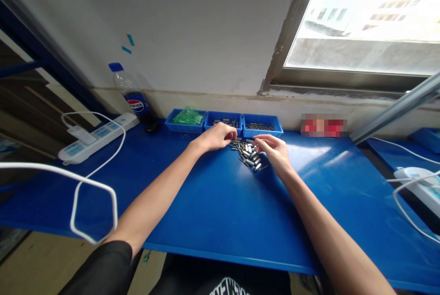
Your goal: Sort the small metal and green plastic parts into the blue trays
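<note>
A loose pile of silvery cylinders and thin dark and brass-coloured pins (pixel 252 156) lies on the blue table (pixel 220 208). My left hand (pixel 219 136) is at the pile's left edge, in front of the middle blue bin (pixel 223 116), its fingers curled together; what they hold, if anything, is too small to tell. At the pile's right side is my right hand (pixel 273 149), thumb and fingers bent over the parts; its fingertips are too small to read clearly. Metal parts lie in the middle bin, and thin pins fill the right blue bin (pixel 279 130).
The left blue bin (pixel 171 125) holds green plastic bags. Behind the table's left side stand a cola bottle (pixel 135 105) and a white power strip (pixel 99 141) with a looping white cable (pixel 113 199). A metal bar (pixel 398 111) slants at the right.
</note>
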`<state>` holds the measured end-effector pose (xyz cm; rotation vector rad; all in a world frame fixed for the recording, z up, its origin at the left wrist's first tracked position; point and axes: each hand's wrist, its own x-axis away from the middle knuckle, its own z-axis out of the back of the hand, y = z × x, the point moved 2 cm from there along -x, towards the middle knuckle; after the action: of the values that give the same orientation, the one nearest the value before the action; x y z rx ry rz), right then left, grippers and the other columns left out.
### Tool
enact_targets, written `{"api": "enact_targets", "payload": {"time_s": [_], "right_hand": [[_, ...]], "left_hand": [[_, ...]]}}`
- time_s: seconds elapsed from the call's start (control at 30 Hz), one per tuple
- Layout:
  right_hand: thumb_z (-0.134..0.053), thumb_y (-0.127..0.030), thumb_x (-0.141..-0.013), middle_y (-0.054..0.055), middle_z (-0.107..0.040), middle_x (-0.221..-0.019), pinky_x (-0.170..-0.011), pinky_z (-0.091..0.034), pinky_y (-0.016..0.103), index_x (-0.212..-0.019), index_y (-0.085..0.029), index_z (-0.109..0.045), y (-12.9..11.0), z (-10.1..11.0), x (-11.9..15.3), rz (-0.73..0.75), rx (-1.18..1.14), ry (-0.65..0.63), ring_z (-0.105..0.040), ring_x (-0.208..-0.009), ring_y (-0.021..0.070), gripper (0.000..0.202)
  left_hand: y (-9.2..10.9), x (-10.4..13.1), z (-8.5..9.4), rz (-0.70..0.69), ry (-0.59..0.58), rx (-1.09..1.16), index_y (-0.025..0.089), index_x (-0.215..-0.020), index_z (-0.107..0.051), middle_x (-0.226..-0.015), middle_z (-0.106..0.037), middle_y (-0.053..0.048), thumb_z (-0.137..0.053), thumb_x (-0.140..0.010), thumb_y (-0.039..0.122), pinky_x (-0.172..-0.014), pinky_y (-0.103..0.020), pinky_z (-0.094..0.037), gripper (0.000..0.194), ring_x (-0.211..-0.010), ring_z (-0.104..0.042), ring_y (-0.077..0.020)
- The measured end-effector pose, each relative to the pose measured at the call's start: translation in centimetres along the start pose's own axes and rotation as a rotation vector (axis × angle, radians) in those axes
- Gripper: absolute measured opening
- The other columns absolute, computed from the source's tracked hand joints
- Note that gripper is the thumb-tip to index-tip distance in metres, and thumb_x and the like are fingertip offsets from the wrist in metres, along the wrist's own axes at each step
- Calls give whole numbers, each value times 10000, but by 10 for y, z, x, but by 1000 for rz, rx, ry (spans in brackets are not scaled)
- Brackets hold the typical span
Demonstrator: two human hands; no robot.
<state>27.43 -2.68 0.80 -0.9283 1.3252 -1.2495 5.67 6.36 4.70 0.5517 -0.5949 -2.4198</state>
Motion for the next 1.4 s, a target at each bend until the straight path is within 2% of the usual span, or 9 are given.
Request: {"api": "enact_targets", "payload": {"time_s": [0.23, 0.47, 0.6, 0.7, 0.8, 0.97, 1.03, 1.17, 1.4], "right_hand": [[-785, -514, -831, 67, -799, -915, -773, -576, 361, -1161, -217, -751, -3, -9, 3, 52, 81, -85, -742, -818, 229, 446], [-846, -505, -767, 67, -815, -930, -806, -599, 375, -975, -221, -807, -3, -16, 4, -19, -58, -105, -764, -834, 246, 354], [-856, -494, -757, 69, -813, -895, -785, -604, 366, -975, -210, -815, -5, -14, 5, -40, -74, -74, -761, -800, 239, 360], [-854, -488, -761, 73, -811, -885, -776, -610, 369, -986, -202, -814, -5, -11, 4, -35, -65, -48, -760, -787, 238, 366], [-855, -480, -761, 85, -815, -942, -848, -620, 403, -997, -201, -805, -5, -9, -1, 16, -74, 31, -772, -850, 256, 369], [-856, -463, -760, 128, -708, -1357, -1053, -563, 465, -1259, -230, -718, -2, -5, -9, 90, -116, 116, -728, -1162, 300, 568], [-842, -460, -773, 139, -679, -1399, -1020, -581, 471, -1300, -238, -690, 0, -3, -8, 78, -90, 108, -740, -1132, 303, 591], [-785, -471, -825, 134, -724, -1311, -899, -618, 449, -1249, -241, -700, 2, 0, -5, 102, -9, 95, -774, -964, 272, 490], [-776, -444, -826, 123, -760, -1213, -802, -613, 400, -1182, -224, -713, 2, 2, -4, 84, -9, 114, -766, -861, 236, 422]], "left_hand": [[17, 0, 1, -3, 113, 363, 140, -983, -745, -866, -784, -47, -738, -781, 136, -771, -247, -598, 202, -811, -764, -175], [25, 1, -2, -9, 80, 470, 133, -950, -745, -881, -789, -56, -772, -767, 148, -778, -259, -619, 185, -808, -768, -173], [24, -1, -4, -14, 56, 475, 134, -966, -743, -890, -792, -55, -761, -770, 140, -794, -265, -621, 197, -824, -768, -175], [18, -2, -3, 12, 42, 391, 142, -987, -749, -900, -795, -57, -741, -784, 144, -797, -263, -612, 203, -835, -766, -179], [7, -2, -1, 50, 11, 179, 145, -937, -760, -872, -789, -56, -732, -782, 151, -755, -253, -588, 157, -792, -745, -177], [-6, 2, -2, 54, -82, -37, 146, -916, -767, -883, -780, -55, -718, -755, 111, -728, -234, -534, 173, -796, -718, -173], [-7, 3, -5, 49, -112, -52, 147, -909, -761, -840, -767, -44, -695, -765, 88, -687, -221, -508, 170, -749, -702, -160], [-6, 2, -10, 24, -129, -84, 157, -877, -741, -792, -740, -27, -673, -771, 54, -625, -210, -453, 162, -689, -665, -145], [-4, 3, -14, 4, -177, -184, 157, -936, -715, -887, -746, -65, -623, -838, 67, -680, -231, -467, 162, -748, -663, -173]]}}
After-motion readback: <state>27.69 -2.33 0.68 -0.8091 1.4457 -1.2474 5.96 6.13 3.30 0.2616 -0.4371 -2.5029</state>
